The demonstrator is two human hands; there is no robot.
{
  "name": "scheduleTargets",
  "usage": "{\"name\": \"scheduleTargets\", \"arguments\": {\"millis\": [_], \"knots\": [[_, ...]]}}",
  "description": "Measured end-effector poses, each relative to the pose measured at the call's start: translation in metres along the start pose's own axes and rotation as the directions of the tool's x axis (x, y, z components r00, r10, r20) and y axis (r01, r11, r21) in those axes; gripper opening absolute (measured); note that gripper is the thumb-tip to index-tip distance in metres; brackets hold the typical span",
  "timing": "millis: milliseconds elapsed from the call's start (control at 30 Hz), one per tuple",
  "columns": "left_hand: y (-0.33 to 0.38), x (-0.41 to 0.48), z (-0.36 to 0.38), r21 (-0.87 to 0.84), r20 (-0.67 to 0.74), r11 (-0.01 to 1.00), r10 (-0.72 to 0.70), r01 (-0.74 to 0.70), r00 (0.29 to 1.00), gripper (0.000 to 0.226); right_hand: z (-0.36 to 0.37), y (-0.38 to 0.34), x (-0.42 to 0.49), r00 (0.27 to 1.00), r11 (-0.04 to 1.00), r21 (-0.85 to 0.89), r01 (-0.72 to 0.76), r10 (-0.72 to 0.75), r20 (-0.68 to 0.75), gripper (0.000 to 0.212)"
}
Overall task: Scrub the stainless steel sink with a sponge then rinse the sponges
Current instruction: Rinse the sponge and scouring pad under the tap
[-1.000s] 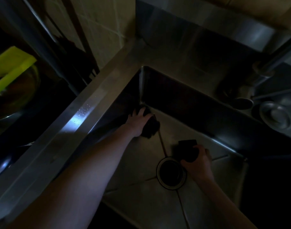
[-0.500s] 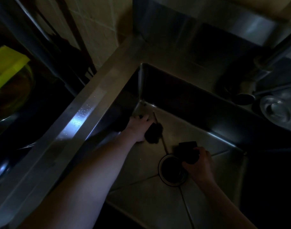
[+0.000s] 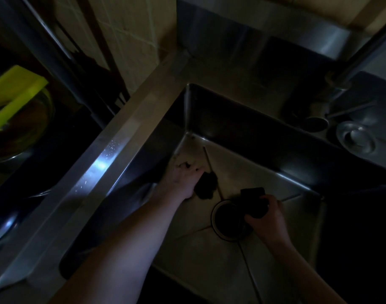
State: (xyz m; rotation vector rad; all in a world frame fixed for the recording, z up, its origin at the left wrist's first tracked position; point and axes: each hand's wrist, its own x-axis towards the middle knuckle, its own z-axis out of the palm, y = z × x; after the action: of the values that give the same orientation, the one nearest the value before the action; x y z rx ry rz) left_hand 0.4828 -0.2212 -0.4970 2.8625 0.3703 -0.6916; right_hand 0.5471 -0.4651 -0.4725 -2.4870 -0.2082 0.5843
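Dim kitchen, pale tiled wall (image 3: pixel 130 34) behind, and below my camera a square stainless steel sink (image 3: pixel 249 170) with creased floor panels running down to a round dark drain opening (image 3: pixel 227 220). My left hand (image 3: pixel 183 181) is down on the sink floor near the far-left corner, just beside the left wall, fingers bent around a crumpled dark sponge (image 3: pixel 206 186) that it presses against the steel. My right hand (image 3: pixel 267 216) clutches a flat black rectangular sponge (image 3: pixel 253 199) at the drain's far-right edge; whether it touches the floor I cannot tell. A metal faucet (image 3: pixel 341 84) stands at the upper right with a round metal cap (image 3: pixel 355 137) near its base. Off to the left, a yellow-green board (image 3: pixel 14 93) lies across a bowl.
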Motion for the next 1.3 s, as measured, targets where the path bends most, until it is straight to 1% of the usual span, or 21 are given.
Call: {"name": "scheduleTargets", "arguments": {"millis": [133, 333, 433, 633, 800, 900, 1033, 1100, 1200, 1300], "knots": [[0.004, -0.012, 0.004, -0.019, -0.067, 1.000, -0.001, 0.000, 0.998, 0.071, -0.003, 0.008, -0.011, 1.000, 0.999, 0.041, -0.022, 0.023, -0.010, 0.068], [0.013, -0.033, -0.016, -0.019, -0.134, 1.000, 0.019, -0.021, 0.991, 0.073, -0.014, 0.011, -0.025, 1.000, 0.997, 0.078, -0.016, 0.017, -0.013, 0.068], [0.020, -0.050, -0.031, -0.022, -0.171, 0.999, 0.024, -0.028, 0.985, 0.072, -0.024, 0.006, -0.031, 1.000, 0.998, 0.056, 0.007, -0.006, -0.019, 0.071], [0.029, -0.089, -0.065, -0.097, -0.210, 0.994, 0.026, -0.047, 0.977, 0.075, -0.055, -0.014, -0.048, 0.997, 0.998, 0.009, 0.069, -0.068, -0.043, 0.071], [0.032, -0.117, -0.094, -0.168, -0.163, 0.986, -0.037, 0.009, 0.986, 0.073, -0.086, -0.043, -0.066, 0.991, 0.991, -0.016, 0.130, -0.130, -0.040, 0.070], [0.032, -0.133, -0.115, -0.182, -0.209, 0.983, -0.037, -0.002, 0.977, 0.072, -0.110, -0.063, -0.074, 0.980, 0.981, -0.040, 0.188, -0.190, -0.057, 0.066], [0.027, -0.153, -0.146, -0.156, -0.248, 0.988, -0.053, 0.014, 0.967, 0.074, -0.145, -0.093, -0.084, 0.969, 0.965, -0.111, 0.239, -0.244, -0.040, 0.063], [0.024, -0.163, -0.163, -0.170, -0.272, 0.985, -0.065, 0.019, 0.960, 0.075, -0.161, -0.110, -0.090, 0.963, 0.957, -0.137, 0.257, -0.265, -0.045, 0.062], [0.018, -0.179, -0.188, -0.198, -0.318, 0.980, -0.082, 0.019, 0.945, 0.070, -0.179, -0.135, -0.100, 0.951, 0.942, -0.164, 0.292, -0.305, -0.056, 0.062], [0.010, -0.198, -0.210, -0.199, -0.340, 0.980, -0.097, 0.029, 0.935, 0.070, -0.192, -0.158, -0.110, 0.934, 0.923, -0.185, 0.338, -0.353, -0.057, 0.065]]}}
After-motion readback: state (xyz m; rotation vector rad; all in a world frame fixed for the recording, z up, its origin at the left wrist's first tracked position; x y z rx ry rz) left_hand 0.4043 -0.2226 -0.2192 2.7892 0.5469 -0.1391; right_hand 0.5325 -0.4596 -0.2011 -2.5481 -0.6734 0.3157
